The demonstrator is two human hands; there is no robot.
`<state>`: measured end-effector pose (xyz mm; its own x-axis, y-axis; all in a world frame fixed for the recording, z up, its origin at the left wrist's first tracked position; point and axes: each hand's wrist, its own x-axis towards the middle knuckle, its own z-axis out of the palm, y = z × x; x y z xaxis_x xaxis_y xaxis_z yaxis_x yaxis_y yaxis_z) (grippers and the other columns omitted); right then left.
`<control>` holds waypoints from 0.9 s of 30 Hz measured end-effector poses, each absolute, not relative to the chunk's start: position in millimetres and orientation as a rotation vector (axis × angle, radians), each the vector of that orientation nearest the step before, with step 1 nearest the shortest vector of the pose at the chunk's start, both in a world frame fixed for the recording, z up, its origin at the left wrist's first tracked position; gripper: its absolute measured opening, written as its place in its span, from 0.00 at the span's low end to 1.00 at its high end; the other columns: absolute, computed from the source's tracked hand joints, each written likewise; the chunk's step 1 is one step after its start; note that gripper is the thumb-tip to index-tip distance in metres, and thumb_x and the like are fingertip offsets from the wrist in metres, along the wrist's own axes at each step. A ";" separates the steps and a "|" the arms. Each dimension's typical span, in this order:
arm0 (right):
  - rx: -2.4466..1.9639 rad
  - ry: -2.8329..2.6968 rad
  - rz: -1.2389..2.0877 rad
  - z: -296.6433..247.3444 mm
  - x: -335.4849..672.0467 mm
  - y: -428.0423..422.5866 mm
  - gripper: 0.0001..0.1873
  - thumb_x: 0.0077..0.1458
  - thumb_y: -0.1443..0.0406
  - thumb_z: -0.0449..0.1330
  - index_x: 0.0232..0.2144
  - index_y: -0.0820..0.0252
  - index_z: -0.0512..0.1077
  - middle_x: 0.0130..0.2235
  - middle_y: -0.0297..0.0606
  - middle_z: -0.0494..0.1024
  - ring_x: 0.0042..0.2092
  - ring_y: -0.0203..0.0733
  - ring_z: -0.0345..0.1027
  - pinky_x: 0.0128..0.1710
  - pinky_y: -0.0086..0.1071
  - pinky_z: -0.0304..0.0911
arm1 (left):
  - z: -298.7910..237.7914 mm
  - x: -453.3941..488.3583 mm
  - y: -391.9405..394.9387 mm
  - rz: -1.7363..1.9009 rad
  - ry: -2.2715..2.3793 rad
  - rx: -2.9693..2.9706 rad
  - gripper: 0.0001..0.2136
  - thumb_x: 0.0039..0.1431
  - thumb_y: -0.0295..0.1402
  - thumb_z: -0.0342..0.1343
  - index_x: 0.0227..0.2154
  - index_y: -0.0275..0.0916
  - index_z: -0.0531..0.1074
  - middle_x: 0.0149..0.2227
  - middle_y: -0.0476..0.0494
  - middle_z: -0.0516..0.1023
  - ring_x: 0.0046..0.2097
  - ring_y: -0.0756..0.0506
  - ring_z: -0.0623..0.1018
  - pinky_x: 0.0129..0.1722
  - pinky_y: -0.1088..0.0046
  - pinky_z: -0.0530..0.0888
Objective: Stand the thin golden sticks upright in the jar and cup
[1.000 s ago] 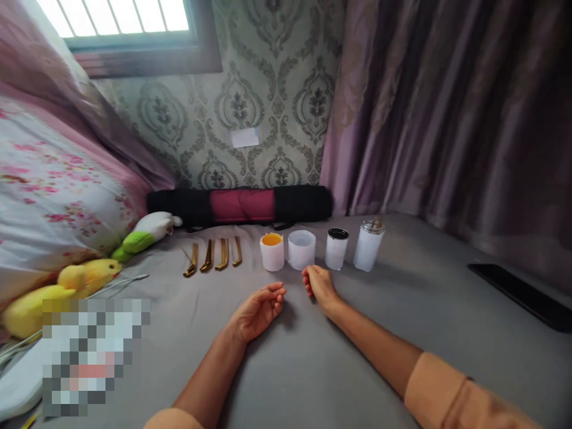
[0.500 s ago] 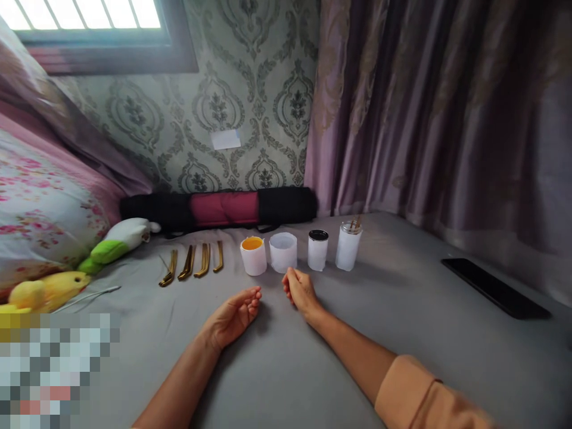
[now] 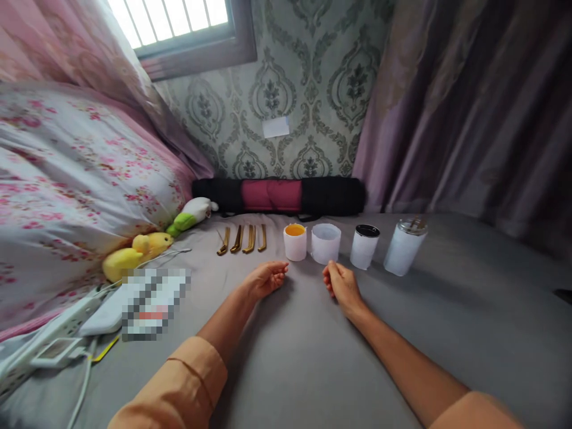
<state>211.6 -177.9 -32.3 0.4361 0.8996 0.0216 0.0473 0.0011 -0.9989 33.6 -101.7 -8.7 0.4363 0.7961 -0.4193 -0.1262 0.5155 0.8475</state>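
My left hand (image 3: 268, 279) rests on the grey sheet, palm turned inward, fingers loosely curled with the thumb apart and nothing in it. Opposite it, my right hand (image 3: 342, 285) is closed in a loose fist, and no object shows in it. Just beyond the hands stands a row of white-wrapped containers: a cup with an orange inside (image 3: 295, 244), a wider white cup (image 3: 325, 245), a black-topped can (image 3: 364, 249) and a taller clear-rimmed jar (image 3: 404, 250) with thin brown sticks. The right hand is nearest the wider cup. Left of them lie several gold-brown bent bundles (image 3: 249, 239).
A black and maroon roll (image 3: 272, 195) lies along the wall. On the left are plush toys (image 3: 134, 253), a power strip (image 3: 58, 330), a white cable and a blurred-out packet (image 3: 156, 304). A dark object (image 3: 563, 295) shows at the right edge.
The view has swung left, so the containers and bundles appear farther right and the power strip shows. Both hands keep nearly the same place before the cups.
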 end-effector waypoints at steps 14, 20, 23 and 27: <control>-1.447 -0.962 0.797 -32.9 210.7 -177.0 0.20 0.49 0.52 0.48 0.20 0.61 0.64 0.17 0.31 0.64 0.16 0.28 0.55 0.14 0.22 0.50 | 17.3 13.2 -28.3 0.789 1.509 1.462 0.02 0.44 0.24 0.54 0.23 0.32 0.66 0.17 0.49 0.66 0.19 0.55 0.64 0.18 0.81 0.60; -1.454 -0.970 0.797 -32.5 210.2 -176.4 0.20 0.49 0.52 0.48 0.19 0.61 0.65 0.17 0.31 0.64 0.16 0.28 0.55 0.15 0.23 0.51 | 21.0 11.7 -9.8 0.667 1.683 1.769 0.07 0.42 0.26 0.55 0.27 0.31 0.73 0.19 0.45 0.70 0.23 0.51 0.69 0.22 0.78 0.63; -1.446 -0.969 0.809 -32.9 210.0 -176.2 0.20 0.49 0.52 0.49 0.19 0.61 0.64 0.17 0.32 0.64 0.16 0.28 0.55 0.15 0.23 0.51 | 19.2 11.5 -4.5 0.612 1.730 1.898 0.08 0.44 0.30 0.55 0.27 0.32 0.74 0.22 0.43 0.73 0.27 0.49 0.71 0.26 0.77 0.65; -1.445 -0.984 0.809 -34.1 209.9 -175.8 0.20 0.49 0.51 0.49 0.20 0.61 0.65 0.18 0.32 0.64 0.17 0.29 0.55 0.15 0.23 0.51 | 15.1 14.2 0.1 0.561 1.786 2.019 0.06 0.43 0.29 0.56 0.26 0.34 0.75 0.27 0.41 0.75 0.33 0.47 0.73 0.31 0.77 0.66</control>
<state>209.9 -175.8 -34.1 0.4108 0.9101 0.0542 0.1228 0.0037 -0.9924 14.2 0.1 15.1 0.1096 0.9931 0.0423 0.8389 -0.1153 0.5319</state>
